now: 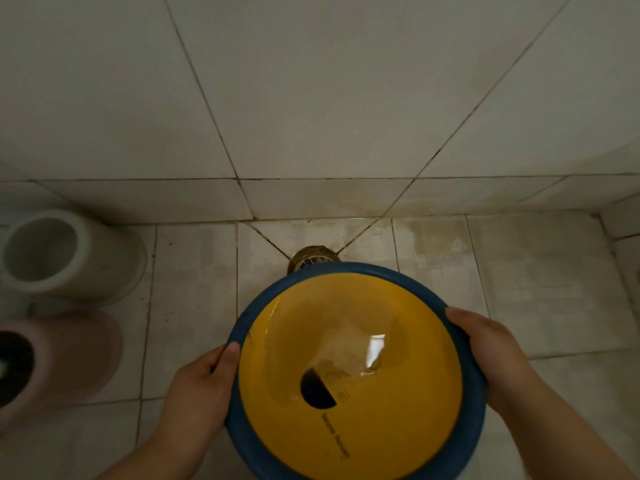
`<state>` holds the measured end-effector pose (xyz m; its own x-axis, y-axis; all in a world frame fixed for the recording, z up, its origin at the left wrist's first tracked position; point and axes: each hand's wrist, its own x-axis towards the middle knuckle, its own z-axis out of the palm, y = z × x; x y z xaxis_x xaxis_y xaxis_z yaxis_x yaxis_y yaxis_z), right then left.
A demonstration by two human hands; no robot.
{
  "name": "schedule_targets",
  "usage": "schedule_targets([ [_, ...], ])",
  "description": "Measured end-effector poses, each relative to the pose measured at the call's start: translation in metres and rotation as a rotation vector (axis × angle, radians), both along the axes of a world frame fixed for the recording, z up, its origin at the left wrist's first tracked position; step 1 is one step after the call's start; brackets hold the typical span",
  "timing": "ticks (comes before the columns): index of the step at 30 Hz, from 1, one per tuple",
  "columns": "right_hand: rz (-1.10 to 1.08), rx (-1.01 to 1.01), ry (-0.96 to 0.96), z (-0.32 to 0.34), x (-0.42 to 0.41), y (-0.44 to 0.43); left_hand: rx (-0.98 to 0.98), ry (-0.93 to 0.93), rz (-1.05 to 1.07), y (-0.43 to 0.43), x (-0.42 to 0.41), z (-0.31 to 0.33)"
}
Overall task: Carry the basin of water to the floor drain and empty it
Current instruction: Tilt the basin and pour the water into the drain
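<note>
A round basin point(349, 424), yellow inside with a blue rim, is held above the tiled floor at the lower centre. A shallow pool of clear water lies in its bottom. My left hand point(201, 386) grips the rim on the left side, thumb over the edge. My right hand point(491, 355) grips the rim on the right. The round floor drain point(313, 258), with a metal grate and a brownish stained surround, sits in the corner just beyond the basin's far edge, partly hidden by the rim.
A white bucket point(69, 254) stands at the left by the wall. A pink container point(55, 362) with a dark inside stands in front of it. Tiled walls point(311, 98) meet in a corner behind the drain. Wet stained floor tiles point(519, 271) spread to the right.
</note>
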<state>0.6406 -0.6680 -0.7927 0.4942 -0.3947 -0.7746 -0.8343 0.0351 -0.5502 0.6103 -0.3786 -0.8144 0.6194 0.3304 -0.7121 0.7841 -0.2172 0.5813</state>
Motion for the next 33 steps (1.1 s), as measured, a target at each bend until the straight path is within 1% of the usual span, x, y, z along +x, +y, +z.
schedule_targets([
  [14, 0.013, 0.008, -0.015, 0.004, 0.004, 0.008, -0.04, -0.014, 0.041, 0.002, 0.002, 0.005],
  [22, 0.024, 0.015, -0.019, 0.007, 0.003, 0.01, -0.03, 0.018, 0.023, 0.005, -0.001, 0.002],
  [33, -0.008, 0.011, -0.019, 0.012, 0.0, 0.005, -0.071, 0.002, 0.013, 0.0, -0.001, 0.003],
])
